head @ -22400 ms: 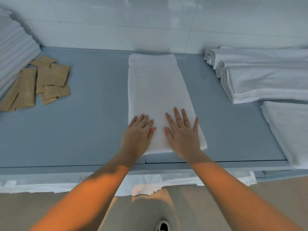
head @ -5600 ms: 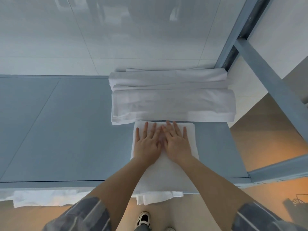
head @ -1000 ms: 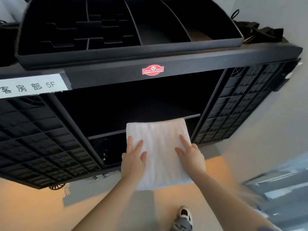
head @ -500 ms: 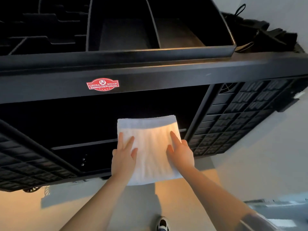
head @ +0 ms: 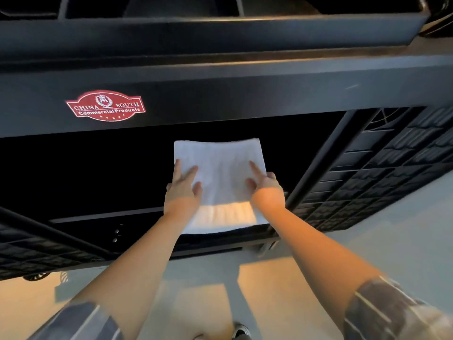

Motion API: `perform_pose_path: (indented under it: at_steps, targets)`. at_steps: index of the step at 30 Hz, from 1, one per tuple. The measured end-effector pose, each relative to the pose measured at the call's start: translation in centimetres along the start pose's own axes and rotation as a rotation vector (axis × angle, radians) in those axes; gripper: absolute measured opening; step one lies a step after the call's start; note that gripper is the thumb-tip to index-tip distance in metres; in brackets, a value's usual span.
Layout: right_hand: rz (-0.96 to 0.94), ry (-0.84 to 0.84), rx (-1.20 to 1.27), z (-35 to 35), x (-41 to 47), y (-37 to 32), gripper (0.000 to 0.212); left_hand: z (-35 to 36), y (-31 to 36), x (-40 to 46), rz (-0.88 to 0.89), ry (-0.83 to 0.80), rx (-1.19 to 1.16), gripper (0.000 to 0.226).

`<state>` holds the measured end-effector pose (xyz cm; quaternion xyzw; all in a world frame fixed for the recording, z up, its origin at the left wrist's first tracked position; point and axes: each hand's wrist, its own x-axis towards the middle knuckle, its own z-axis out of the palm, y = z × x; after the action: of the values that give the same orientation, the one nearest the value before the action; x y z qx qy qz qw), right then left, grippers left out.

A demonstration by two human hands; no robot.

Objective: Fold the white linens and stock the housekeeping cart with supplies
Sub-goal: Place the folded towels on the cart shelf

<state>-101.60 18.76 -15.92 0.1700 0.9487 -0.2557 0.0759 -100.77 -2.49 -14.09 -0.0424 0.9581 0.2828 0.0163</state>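
Folded white towel: one piece, square fold, lying flat and partly inside the dark middle bay of the housekeeping cart. Its far edge is well into the opening; its near edge overhangs the shelf lip toward the person. Judged to be mid-placement, being slid onto the shelf so it stocks flat and keeps its fold.

Housekeeping cart: black, fills the upper frame. Open organiser tray on top; gridded side panels at far left and at right; red maker's badge on the front rail, left of the towel. The bay interior is too dark to tell what else it holds.

Left hand: on the towel's left edge, fingers straight and spread on top, thumb toward the middle. Whether anything curls beneath the cloth cannot be told. It reads as pressing and steering, not clenching.

Right hand: on the towel's right edge, index finger extended on top, the other fingers bent at the rim and apparently tucked round it, a light hold on the edge.

The towel lies between and beyond both hands, extending away from the fingertips into the cart.

Floor: pale, below the cart; one shoe toe at the near edge.
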Motion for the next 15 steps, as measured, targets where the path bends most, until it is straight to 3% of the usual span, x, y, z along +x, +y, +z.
perform_pose_path:
  at_steps: [6,15]
  targets:
    - [-0.044,0.032,-0.069,3.9,4.0,1.8,0.050,3.6,-1.8,2.5,-0.028,-0.085,-0.011,0.047]
    - [-0.232,0.254,0.001,0.5,6.8,0.6,0.048,3.5,0.0,5.9,0.123,0.116,-0.104,0.045]
